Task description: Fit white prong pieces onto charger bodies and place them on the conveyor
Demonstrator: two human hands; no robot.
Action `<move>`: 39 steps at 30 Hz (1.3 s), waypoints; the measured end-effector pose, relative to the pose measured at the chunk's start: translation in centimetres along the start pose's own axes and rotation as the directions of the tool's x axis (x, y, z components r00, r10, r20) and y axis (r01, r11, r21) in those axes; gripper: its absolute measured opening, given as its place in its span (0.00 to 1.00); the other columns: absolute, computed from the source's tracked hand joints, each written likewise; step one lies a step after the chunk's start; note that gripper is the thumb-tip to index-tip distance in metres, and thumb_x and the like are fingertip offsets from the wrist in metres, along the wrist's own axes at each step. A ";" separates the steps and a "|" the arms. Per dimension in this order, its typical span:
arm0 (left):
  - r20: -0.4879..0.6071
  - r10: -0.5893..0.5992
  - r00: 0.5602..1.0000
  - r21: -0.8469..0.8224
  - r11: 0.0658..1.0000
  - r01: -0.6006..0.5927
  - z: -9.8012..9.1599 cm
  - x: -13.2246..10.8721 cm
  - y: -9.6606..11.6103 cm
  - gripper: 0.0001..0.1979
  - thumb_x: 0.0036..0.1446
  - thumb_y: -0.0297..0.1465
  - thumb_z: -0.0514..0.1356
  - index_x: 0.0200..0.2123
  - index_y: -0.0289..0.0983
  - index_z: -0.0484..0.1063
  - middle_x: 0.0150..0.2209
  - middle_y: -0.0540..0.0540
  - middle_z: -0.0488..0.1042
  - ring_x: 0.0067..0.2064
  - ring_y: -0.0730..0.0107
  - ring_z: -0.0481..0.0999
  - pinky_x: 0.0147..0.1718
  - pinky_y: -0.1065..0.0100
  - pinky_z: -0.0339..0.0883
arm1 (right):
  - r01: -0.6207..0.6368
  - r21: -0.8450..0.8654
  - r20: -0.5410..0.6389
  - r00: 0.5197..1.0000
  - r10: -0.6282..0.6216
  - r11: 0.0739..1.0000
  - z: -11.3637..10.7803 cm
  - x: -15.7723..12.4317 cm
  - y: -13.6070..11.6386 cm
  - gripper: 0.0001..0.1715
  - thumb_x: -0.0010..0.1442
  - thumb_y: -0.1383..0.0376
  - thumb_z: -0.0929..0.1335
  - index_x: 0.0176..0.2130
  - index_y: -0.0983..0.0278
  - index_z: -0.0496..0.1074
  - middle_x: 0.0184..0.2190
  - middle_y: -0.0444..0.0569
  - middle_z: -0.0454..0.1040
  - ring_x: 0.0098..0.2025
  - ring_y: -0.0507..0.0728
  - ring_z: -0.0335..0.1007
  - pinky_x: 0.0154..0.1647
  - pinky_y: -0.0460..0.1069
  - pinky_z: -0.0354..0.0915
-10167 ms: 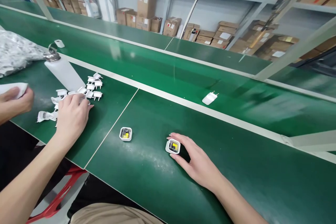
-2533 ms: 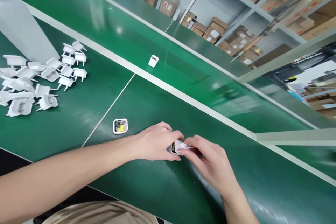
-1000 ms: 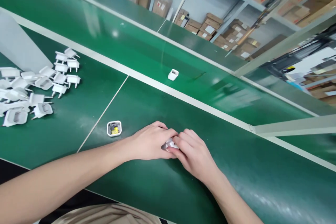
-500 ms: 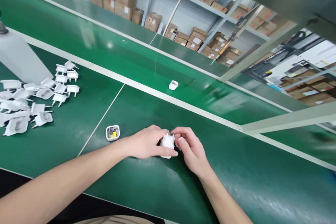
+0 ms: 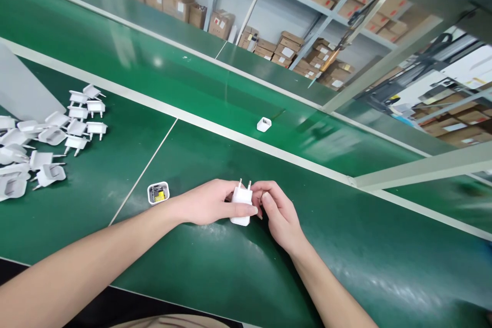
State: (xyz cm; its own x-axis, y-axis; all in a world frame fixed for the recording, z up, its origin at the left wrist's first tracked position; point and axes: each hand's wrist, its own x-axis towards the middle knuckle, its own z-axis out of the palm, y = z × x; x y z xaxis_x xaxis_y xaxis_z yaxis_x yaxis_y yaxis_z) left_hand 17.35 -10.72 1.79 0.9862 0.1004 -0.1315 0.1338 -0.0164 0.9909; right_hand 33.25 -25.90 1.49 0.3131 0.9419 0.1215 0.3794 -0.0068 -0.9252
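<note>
My left hand point(image 5: 209, 202) is closed around a white plug charger point(image 5: 241, 207), its thumb across the front and the two metal pins pointing up and away. Close against the charger's right side is my right hand point(image 5: 279, 215), with its fingers curled in. Whether those fingertips touch the charger or pinch something small is hidden. Left of my left wrist, an open white charger housing point(image 5: 158, 193) stands on the green worktop, with a yellow part and dark parts inside it.
A pile of white plug covers point(image 5: 52, 136) with pins lies at the left, by a pale grey container point(image 5: 26, 87). Past the white rail point(image 5: 215, 127), a small white housing point(image 5: 264, 124) sits on the green belt point(image 5: 184, 82). A metal post point(image 5: 423, 171) rises at the right.
The charger in my left hand has tipped so that its pins show longer and more upright. The white housing on the belt has moved right. The view has shifted slightly.
</note>
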 end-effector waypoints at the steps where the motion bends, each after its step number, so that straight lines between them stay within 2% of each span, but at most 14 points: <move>1: 0.002 0.006 1.000 -0.001 1.000 -0.006 0.0 0.0 0.0 0.21 0.62 0.48 0.62 0.46 0.36 0.75 0.39 0.46 0.80 0.39 0.63 0.77 0.38 0.67 0.68 | -0.002 0.006 0.001 1.000 0.002 1.000 0.0 0.0 0.0 0.19 0.73 0.49 0.62 0.45 0.61 0.71 0.25 0.41 0.67 0.24 0.51 0.62 0.26 0.47 0.62; 7: -0.005 0.006 1.000 0.044 0.999 -0.006 0.0 -0.1 0.1 0.21 0.60 0.48 0.64 0.44 0.36 0.76 0.38 0.47 0.79 0.37 0.64 0.76 0.36 0.68 0.67 | -0.020 0.021 0.000 1.000 0.020 1.000 -0.1 -0.1 0.2 0.21 0.73 0.47 0.62 0.45 0.61 0.71 0.26 0.42 0.68 0.25 0.52 0.62 0.26 0.48 0.62; 14: -0.040 -0.070 0.997 0.188 0.979 0.076 0.1 -0.1 0.3 0.25 0.51 0.54 0.67 0.37 0.37 0.74 0.32 0.51 0.75 0.30 0.69 0.71 0.26 0.70 0.57 | -0.028 0.011 -0.002 1.000 0.028 1.000 -0.2 -0.3 0.4 0.21 0.73 0.48 0.62 0.45 0.61 0.72 0.26 0.42 0.68 0.25 0.53 0.62 0.27 0.48 0.63; 19: -0.068 -0.032 0.997 0.276 0.960 0.050 0.4 -0.1 0.2 0.26 0.48 0.55 0.67 0.36 0.38 0.74 0.34 0.49 0.75 0.33 0.66 0.72 0.27 0.70 0.59 | 0.003 -0.027 0.011 1.000 -0.003 1.000 -0.2 -0.3 -0.3 0.15 0.71 0.51 0.67 0.44 0.60 0.73 0.31 0.44 0.71 0.27 0.52 0.64 0.28 0.47 0.64; 22: -0.100 -0.016 0.995 0.288 0.957 0.045 0.6 0.0 0.0 0.24 0.46 0.53 0.68 0.35 0.39 0.74 0.34 0.49 0.75 0.34 0.65 0.73 0.28 0.70 0.60 | 0.045 -0.066 0.038 0.998 -0.043 0.997 -0.2 -0.3 -0.7 0.12 0.70 0.54 0.68 0.43 0.59 0.74 0.35 0.46 0.73 0.30 0.52 0.67 0.29 0.47 0.65; 27: -0.138 -0.023 0.990 0.281 0.958 0.062 0.8 0.0 0.0 0.24 0.45 0.53 0.68 0.34 0.39 0.74 0.32 0.49 0.75 0.33 0.66 0.72 0.28 0.70 0.60 | 0.105 -0.125 0.087 0.992 -0.095 0.987 -0.4 -0.4 -0.6 0.10 0.72 0.57 0.67 0.45 0.59 0.75 0.35 0.46 0.73 0.31 0.53 0.67 0.31 0.48 0.64; 33: -0.164 -0.030 0.986 0.284 0.956 0.076 1.1 0.1 0.0 0.23 0.44 0.51 0.69 0.30 0.40 0.70 0.30 0.51 0.73 0.32 0.68 0.69 0.27 0.71 0.58 | 0.155 -0.111 0.128 0.982 -0.140 0.982 -0.6 -0.5 -0.6 0.07 0.71 0.60 0.68 0.46 0.57 0.75 0.37 0.47 0.75 0.33 0.54 0.68 0.33 0.49 0.64; 39: -0.194 0.019 0.981 0.292 0.956 0.040 1.4 0.2 -0.3 0.22 0.41 0.48 0.70 0.30 0.40 0.66 0.30 0.53 0.71 0.31 0.70 0.67 0.26 0.72 0.57 | 0.203 -0.107 0.177 0.967 -0.183 0.973 -0.8 -0.6 -0.3 0.09 0.68 0.63 0.72 0.49 0.55 0.76 0.37 0.45 0.73 0.34 0.54 0.67 0.34 0.49 0.63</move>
State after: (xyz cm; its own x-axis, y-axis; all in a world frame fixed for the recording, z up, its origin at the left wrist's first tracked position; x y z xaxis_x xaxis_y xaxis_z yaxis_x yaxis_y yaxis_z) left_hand 17.69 -12.12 1.45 0.9508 0.2915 -0.1048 0.1954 -0.3019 0.9331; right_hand 33.60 -26.76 1.96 0.0797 0.9716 0.2230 0.5257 0.1491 -0.8375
